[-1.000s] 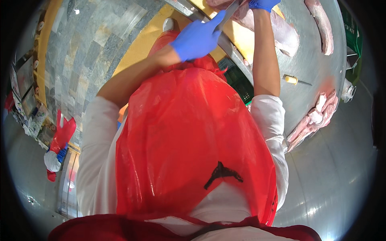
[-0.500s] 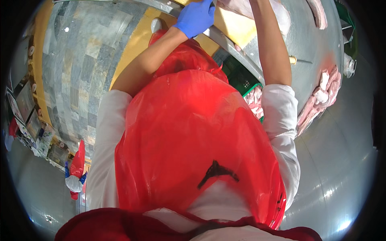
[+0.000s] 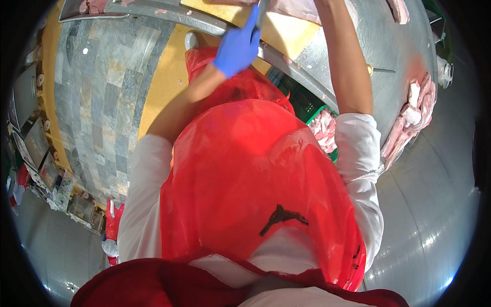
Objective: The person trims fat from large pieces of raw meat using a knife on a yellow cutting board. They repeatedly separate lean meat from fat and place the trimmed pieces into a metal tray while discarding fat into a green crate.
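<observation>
My left hand (image 3: 238,51), in a blue glove, is at the near edge of a metal table (image 3: 317,84). Its index finger points away from me while the other fingers curl. Along that finger runs a narrow grey blade, seemingly a knife (image 3: 263,14); its handle is hidden in the glove. Beyond the hand, pale pink meat (image 3: 294,9) lies on a yellow cutting board (image 3: 291,38). My right forearm (image 3: 343,56) reaches over the table past the board's right side, and its hand is cut off by the upper edge.
Right of my forearm lies a thin metal tool with a yellow handle (image 3: 370,69). Meat strips (image 3: 409,123) rest at the table's right; another piece (image 3: 399,11) lies farther off. Below the edge, a green crate (image 3: 335,155) holds meat. A person in red (image 3: 111,230) stands lower left.
My left hand has moved slightly left and nearer to me, and its index finger now stretches out. The right forearm has barely moved. The person at lower left has shifted in the picture.
</observation>
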The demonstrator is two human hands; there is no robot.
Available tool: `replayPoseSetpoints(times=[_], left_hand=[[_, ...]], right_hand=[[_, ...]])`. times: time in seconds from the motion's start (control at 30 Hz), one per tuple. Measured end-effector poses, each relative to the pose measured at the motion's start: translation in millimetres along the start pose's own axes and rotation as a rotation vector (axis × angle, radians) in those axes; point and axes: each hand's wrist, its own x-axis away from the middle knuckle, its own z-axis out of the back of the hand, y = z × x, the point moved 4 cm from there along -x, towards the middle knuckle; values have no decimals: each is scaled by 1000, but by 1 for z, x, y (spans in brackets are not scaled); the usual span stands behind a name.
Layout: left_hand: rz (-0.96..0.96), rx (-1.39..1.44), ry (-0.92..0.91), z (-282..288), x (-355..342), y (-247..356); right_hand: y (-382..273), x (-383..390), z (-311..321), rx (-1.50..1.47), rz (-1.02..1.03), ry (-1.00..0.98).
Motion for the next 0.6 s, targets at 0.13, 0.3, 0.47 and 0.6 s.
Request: replayPoseSetpoints(times=[0.13,0.3,0.47,0.6], left_hand=[[-56,51,93,-20,-16,-4],[-18,88,90,-37,-6,10],[25,9,32,-56,3,18],[39,48,-22,-57,-17,30]], right_hand=[[-14,0,10,-72,-3,-56],[-37,0,39,-151,5,-13],[-58,0,61,-144,22,-58],[-67,-25,105,-202,74,-125]])
